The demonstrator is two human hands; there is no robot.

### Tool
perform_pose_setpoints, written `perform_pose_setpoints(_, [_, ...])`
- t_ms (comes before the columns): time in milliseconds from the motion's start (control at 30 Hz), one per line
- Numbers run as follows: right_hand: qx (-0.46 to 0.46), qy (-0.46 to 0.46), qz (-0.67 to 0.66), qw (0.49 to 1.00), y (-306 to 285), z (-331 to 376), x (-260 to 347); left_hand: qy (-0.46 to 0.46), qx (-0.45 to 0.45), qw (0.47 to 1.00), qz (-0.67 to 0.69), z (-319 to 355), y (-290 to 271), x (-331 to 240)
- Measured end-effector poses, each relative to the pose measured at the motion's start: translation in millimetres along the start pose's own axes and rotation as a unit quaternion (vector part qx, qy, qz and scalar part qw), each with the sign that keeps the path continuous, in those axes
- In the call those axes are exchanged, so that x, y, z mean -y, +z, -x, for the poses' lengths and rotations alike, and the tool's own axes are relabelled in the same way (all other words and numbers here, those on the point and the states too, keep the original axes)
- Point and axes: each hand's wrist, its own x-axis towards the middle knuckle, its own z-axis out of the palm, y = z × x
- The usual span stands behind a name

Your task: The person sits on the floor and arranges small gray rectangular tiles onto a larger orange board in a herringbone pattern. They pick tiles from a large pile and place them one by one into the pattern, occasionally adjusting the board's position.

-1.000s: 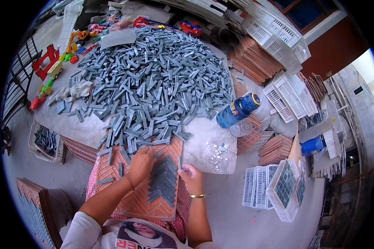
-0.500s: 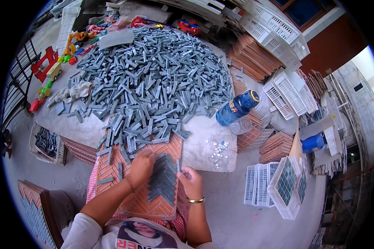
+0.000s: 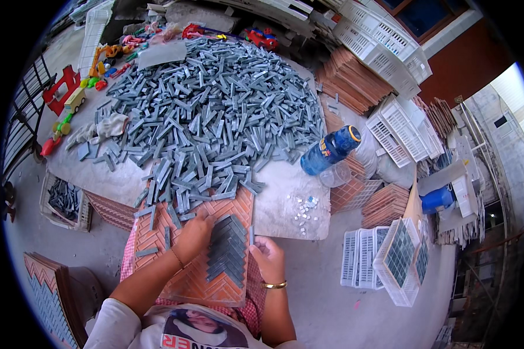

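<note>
An orange herringbone-grooved board [image 3: 183, 285] lies before me, partly filled with a block of dark grey strip tiles [image 3: 226, 256]. My right hand [image 3: 269, 257] is closed at the board's right edge, pinching one grey strip tile [image 3: 251, 234] upright between thumb and fingers. Over the left half of the board, my left hand [image 3: 193, 237] reaches to the near edge of a large heap of loose grey strip tiles [image 3: 215, 116]. Its fingertips are hidden by the back of the hand. Several loose strips, one a grey tile [image 3: 147, 252], lie on the board's left side.
A blue bottle [image 3: 330, 151] and a clear cup [image 3: 336, 174] stand right of the heap, near small white chips [image 3: 304, 210]. A glove [image 3: 102, 129] and toys [image 3: 75, 100] lie on the left. White crates [image 3: 364, 259] stand on the floor at right; stacked boards [image 3: 52, 291] at lower left.
My left hand has shifted slightly away from the grey block, up and left toward the heap. The right hand still pinches its strip tile, almost unmoved.
</note>
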Motion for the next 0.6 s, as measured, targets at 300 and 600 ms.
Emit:
perform_pose_setpoints(300, [0.008, -0.006, -0.016, 1.0, 5, 2, 7, 0.0, -0.04, 0.998, 0.043, -7, 8, 8])
perform_pose_setpoints(600, [0.008, -0.003, -0.037, 0.999, 3, 5, 0, 0.0, 0.004, 0.996, -0.09, -3, 2, -8])
